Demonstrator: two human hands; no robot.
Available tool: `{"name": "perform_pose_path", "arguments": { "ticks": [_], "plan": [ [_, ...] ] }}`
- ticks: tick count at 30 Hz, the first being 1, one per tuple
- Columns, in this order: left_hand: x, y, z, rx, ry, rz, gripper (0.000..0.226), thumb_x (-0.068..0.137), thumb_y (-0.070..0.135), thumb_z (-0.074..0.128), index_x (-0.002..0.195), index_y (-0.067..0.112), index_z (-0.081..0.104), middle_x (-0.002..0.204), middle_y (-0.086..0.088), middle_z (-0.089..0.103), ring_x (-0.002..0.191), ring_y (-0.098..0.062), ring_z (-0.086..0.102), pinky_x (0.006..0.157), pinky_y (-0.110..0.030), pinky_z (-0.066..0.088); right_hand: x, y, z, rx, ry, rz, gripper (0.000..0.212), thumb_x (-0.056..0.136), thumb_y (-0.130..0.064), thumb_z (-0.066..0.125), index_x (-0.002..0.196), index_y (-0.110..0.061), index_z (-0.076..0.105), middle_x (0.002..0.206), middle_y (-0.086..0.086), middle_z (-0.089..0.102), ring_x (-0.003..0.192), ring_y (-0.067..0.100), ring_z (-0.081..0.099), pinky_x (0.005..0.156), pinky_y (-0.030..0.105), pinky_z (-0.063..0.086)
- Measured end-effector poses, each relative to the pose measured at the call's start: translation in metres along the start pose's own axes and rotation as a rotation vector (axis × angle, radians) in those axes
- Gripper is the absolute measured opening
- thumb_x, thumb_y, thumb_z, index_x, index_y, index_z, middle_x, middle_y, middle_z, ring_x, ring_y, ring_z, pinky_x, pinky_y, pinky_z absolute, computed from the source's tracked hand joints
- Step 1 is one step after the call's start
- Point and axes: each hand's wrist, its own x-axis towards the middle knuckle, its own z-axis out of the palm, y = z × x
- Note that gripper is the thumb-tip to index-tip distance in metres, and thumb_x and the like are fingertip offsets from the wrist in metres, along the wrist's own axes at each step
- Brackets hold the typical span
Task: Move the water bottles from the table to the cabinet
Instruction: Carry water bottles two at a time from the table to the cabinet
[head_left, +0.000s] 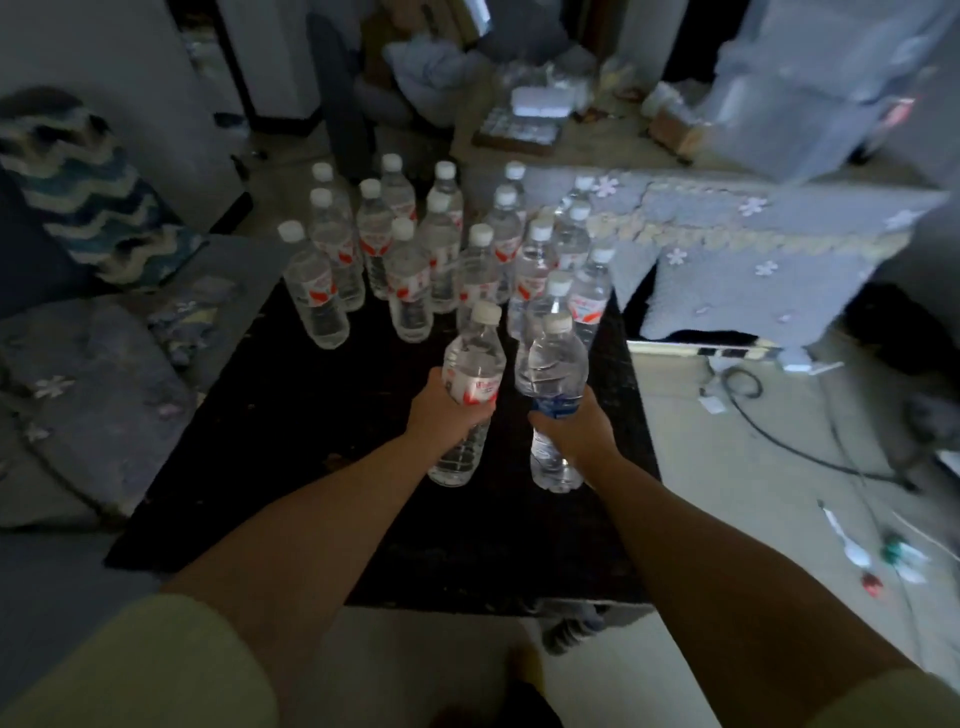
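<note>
Several clear water bottles (410, 280) with white caps and red labels stand close together on the far half of a black table (291, 447). My left hand (441, 410) grips a red-labelled bottle (475, 358) around its middle, above the table. My right hand (576, 428) grips a blue-labelled bottle (556, 364) the same way, right beside the first. Both held bottles are upright with a slight tilt. No cabinet is recognisable in view.
A grey sofa cushion (88, 395) and a wavy-patterned pillow (88, 197) lie left of the table. A grey flowered cloth (748, 244) drapes furniture to the right. Cables (810, 441) and small items litter the pale floor at right. Clutter fills the back.
</note>
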Motion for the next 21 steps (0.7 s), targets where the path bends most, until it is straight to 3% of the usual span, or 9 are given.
{"name": "perform_pose_path", "arguments": {
  "ticks": [6,12,21],
  "plan": [
    [-0.024,0.036,0.053,0.027,-0.187,0.147,0.066,0.065,0.033,0.084,0.121,0.021,0.051,0.107,0.002,0.066,0.097,-0.019,0.065,0.079,-0.03,0.049,-0.037,0.017,-0.077,0.033,0.235,0.08,0.059,0.074,-0.027,0.079,0.125,-0.014,0.051,0.111,0.005,0.065,0.104,0.026,0.062,0.085,0.031,0.047],
    [-0.063,0.084,0.131,0.073,-0.403,0.281,0.068,0.067,0.029,0.084,0.124,0.017,0.05,0.113,-0.002,0.066,0.101,-0.023,0.064,0.092,-0.04,0.052,-0.083,0.056,-0.166,0.11,0.461,0.172,0.057,0.073,-0.024,0.079,0.123,-0.013,0.053,0.109,0.005,0.065,0.093,0.021,0.059,0.078,0.03,0.045],
    [-0.168,0.14,0.288,0.162,-0.638,0.434,0.068,0.067,0.037,0.083,0.123,0.017,0.051,0.12,-0.002,0.065,0.109,-0.024,0.061,0.089,-0.028,0.047,-0.173,0.142,-0.303,0.226,0.745,0.313,0.058,0.073,-0.02,0.078,0.125,-0.016,0.052,0.109,0.005,0.064,0.096,0.024,0.06,0.081,0.034,0.045]
  ]
}}
